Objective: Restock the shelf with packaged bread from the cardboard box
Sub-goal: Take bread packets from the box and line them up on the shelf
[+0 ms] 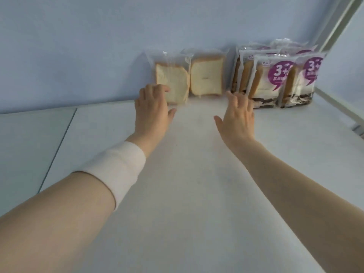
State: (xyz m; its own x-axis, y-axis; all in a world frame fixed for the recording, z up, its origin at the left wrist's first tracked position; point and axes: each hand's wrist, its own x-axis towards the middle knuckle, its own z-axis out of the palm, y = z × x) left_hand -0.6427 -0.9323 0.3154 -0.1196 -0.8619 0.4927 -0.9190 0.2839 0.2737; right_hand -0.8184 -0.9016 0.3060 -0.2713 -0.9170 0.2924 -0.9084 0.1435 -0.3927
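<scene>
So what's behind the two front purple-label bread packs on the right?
More purple-label packs stand upright behind them, back toward the blue wall. The front packs cover most of them, so their count is unclear.

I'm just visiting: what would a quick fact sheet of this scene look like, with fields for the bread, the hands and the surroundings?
surface: white shelf, blue wall behind
clear bread: left clear pack and right clear pack, upright, side by side against the wall
labelled bread: purple-labelled packs, clustered upright further right
left hand: open, fingers at the left clear pack's lower edge
right hand: open, holding nothing, near the purple-labelled packs
cardboard box: not in view
</scene>
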